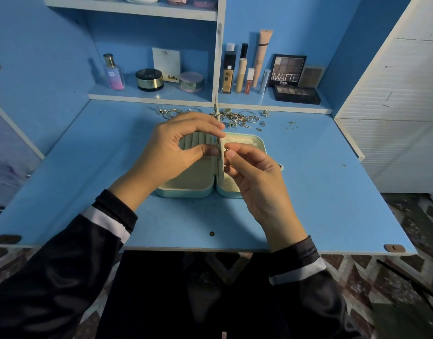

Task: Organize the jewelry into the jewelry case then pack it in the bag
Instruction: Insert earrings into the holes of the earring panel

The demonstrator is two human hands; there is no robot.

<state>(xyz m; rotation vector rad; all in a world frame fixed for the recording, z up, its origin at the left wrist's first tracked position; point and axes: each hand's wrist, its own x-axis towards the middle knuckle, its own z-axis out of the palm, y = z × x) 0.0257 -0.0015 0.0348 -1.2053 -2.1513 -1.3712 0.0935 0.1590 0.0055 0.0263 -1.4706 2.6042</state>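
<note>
A mint-green jewelry case (186, 192) lies open on the blue desk (320, 192), with a cream lining and ring rolls in its left half. A thin cream divider flap (218, 123) stands upright along the hinge. My left hand (176, 152) pinches that flap from the left between thumb and fingers. From the right, my right hand (254, 174) pinches a small gold earring (227, 150) against the flap. A heap of gold and silver jewelry (237, 117) lies just behind the case. No bag is in view.
On the shelf behind stand a perfume bottle (114, 72), powder jars (149, 79), foundation tubes (242, 74) and eyeshadow palettes (287, 70). A white cabinet (394, 106) borders the desk on the right. A few tiny studs (292, 124) lie at the back right.
</note>
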